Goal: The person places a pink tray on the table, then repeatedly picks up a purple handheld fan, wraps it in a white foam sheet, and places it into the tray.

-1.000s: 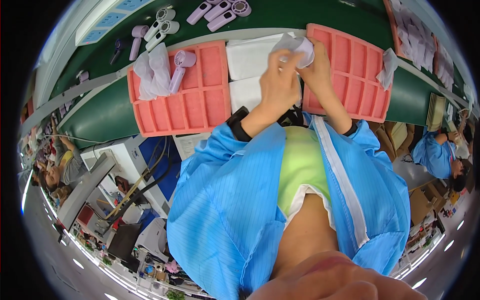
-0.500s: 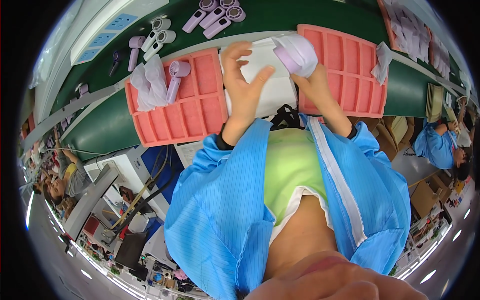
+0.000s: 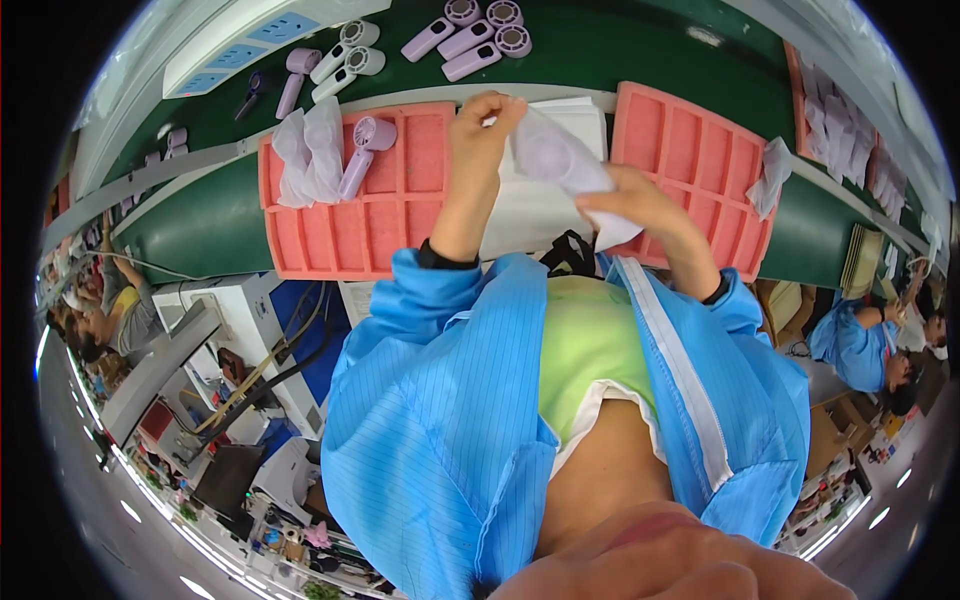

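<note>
Over a white stack of sheets (image 3: pixel 515 220), a lavender handheld fan (image 3: pixel 545 155) shows through a thin white translucent bag (image 3: pixel 585 175). My left hand (image 3: pixel 478 140) pinches the bag's upper left corner. At the lower right end, my right hand (image 3: pixel 645 200) is closed on the bag, and one loose end hangs below its fingers. In the left pink compartment tray (image 3: pixel 405 240) lie a bare lavender fan (image 3: pixel 360 160) and wrapped fans (image 3: pixel 308 155). A wrapped piece (image 3: pixel 768 180) rests on the outer edge of the right pink tray (image 3: pixel 690 125).
Several lavender fans (image 3: pixel 470 40) and two white fans (image 3: pixel 345 60) lie on the green table (image 3: pixel 190 235) behind, near a socket panel (image 3: pixel 250 40). More wrapped pieces (image 3: pixel 825 110) sit far right. A co-worker in blue (image 3: pixel 850 340) is at the right.
The lavender fan has gone deeper into the bag. My left hand, spread and apart before, now pinches the bag's corner. My right hand has come lower, and the bag is stretched between both hands.
</note>
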A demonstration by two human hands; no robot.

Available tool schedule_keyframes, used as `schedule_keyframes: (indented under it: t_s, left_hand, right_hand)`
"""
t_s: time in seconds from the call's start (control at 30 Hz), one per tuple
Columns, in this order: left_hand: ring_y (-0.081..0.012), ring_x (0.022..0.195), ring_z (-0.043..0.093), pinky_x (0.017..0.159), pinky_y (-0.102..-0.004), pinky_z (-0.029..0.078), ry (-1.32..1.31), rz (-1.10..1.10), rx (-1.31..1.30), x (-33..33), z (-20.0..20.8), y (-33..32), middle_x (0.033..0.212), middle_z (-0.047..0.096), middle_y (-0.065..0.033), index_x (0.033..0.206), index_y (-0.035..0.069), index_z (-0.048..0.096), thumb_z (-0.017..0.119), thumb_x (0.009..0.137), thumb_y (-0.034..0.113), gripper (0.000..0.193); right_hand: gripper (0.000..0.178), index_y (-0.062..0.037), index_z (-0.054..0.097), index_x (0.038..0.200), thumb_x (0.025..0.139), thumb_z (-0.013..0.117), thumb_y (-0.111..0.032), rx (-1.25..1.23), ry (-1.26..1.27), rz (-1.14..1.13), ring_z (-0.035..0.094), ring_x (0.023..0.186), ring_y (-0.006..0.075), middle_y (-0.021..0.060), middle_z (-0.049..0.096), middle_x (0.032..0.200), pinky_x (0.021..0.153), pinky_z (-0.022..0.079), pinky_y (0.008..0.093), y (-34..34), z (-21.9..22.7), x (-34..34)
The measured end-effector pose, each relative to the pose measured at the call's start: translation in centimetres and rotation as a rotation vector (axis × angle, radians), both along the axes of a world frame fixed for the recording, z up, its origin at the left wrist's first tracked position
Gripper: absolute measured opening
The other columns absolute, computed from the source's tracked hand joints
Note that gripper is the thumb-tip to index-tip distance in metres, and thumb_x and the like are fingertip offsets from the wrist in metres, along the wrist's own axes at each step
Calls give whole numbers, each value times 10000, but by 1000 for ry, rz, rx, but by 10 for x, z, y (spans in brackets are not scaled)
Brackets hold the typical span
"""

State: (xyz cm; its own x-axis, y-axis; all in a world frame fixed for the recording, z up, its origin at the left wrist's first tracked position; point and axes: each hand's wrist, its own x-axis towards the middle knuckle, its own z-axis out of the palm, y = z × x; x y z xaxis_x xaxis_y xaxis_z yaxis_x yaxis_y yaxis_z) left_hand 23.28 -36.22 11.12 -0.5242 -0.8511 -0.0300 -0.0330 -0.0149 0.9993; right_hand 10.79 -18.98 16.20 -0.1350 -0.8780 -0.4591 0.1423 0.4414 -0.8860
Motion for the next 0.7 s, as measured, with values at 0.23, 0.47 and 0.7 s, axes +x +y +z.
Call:
schedule_keyframes:
  t_s: [0.23, 0.47, 0.7]
  left_hand:
    - [-264, 719, 577, 644, -362, 469, -326, -207, -277, -35, -58, 61, 938, 556, -95, 874, 81, 608, 780, 679, 171, 275]
    - [-292, 819, 561, 656, -396, 471, -492, -161, -590, -23, -86, 73, 857, 550, -70, 779, 95, 635, 759, 667, 143, 173]
    - [-256, 730, 573, 629, -347, 469, -367, -162, -368, -45, -91, 74, 816, 576, -80, 743, 96, 663, 715, 717, 92, 58]
  right_hand:
    - [370, -26, 574, 1057, 805, 669, -280, 118, 1211, -539, 655, 780, 297, 185, 661, 866, 711, 508, 386, -48, -146, -249]
    - [530, -69, 551, 1173, 670, 676, -173, -110, 1534, -201, 525, 1117, 349, 183, 556, 1184, 965, 436, 401, -147, -146, -148]
    - [667, -37, 553, 1121, 539, 800, -250, -357, 729, -263, 625, 953, 324, 173, 638, 1037, 848, 490, 367, -198, -182, -106]
